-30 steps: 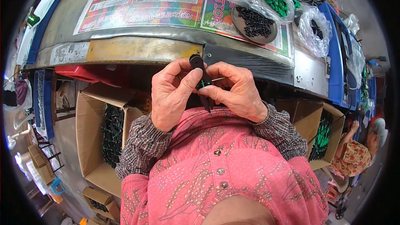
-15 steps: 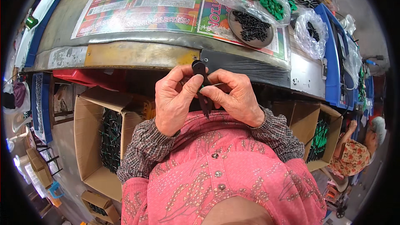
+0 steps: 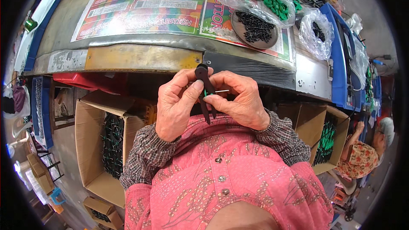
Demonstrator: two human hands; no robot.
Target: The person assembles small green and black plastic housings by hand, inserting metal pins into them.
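Observation:
Just past the table's front edge, my two hands meet over a black clip-like piece (image 3: pixel 201 76). It has a rounded top and two pointed legs hanging down. My left hand (image 3: pixel 178 104) pinches it between thumb and fingers near the top. My right hand (image 3: pixel 240 100) closes its thumb and forefinger at the clip's right side. Between the fingertips shows a small green part (image 3: pixel 205 93), and a thin pale pin (image 3: pixel 222 90) sticks out to the right over my right forefinger. How the pin joins the clip is hidden by my fingers.
On the table are a round dish (image 3: pixel 272 40) of small black parts, a clear bag (image 3: pixel 284 20) of green parts and another bag (image 3: pixel 315 51) with black parts. Open cardboard boxes (image 3: pixel 96 145) stand left and right, holding black-and-green pieces. A person (image 3: pixel 360 155) sits far right.
My right fingers have shifted slightly, and the pale pin and more of the green part now show between them. The clip's legs have dipped a little lower.

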